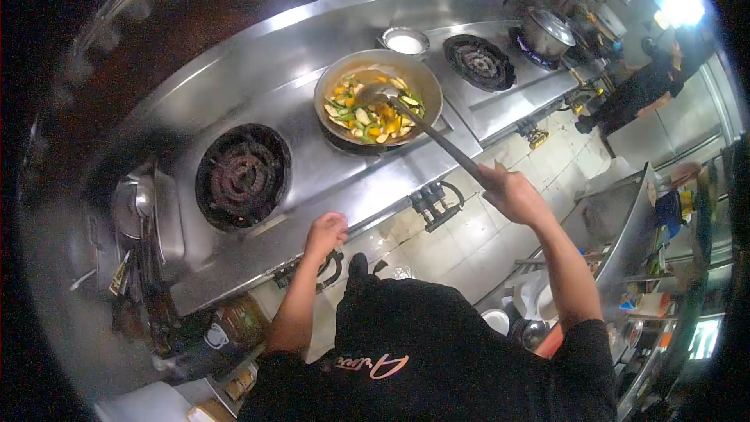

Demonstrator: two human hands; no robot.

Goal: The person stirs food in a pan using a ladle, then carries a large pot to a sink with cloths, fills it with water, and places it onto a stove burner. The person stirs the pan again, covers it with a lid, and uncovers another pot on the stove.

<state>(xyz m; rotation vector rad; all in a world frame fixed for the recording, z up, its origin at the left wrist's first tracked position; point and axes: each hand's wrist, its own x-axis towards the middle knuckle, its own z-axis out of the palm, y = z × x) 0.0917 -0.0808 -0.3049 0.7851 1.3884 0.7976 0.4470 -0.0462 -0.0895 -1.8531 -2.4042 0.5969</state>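
My right hand (pixel 516 194) is closed around the long handle of a ladle (pixel 437 137). The ladle's round head dips into a wide metal pan (pixel 434 101) on the stove. Among the pieces in the pan are cut vegetables (pixel 363 117), green, pale and yellow-orange; the ladle's head hides some of them. My left hand (pixel 326 233) is over the stove's front edge, left of the pan and apart from it. Its fingers are loosely curled, and nothing shows in them.
Bare burners (pixel 244 178) flank the pan, another (pixel 480 62) being at right. A small bowl of white stuff (pixel 405 41) sits behind the pan. Further right stands a lidded pot (pixel 547 33). Utensils (pixel 144 227) lie at far left. Another person (pixel 644 86) stands at far right.
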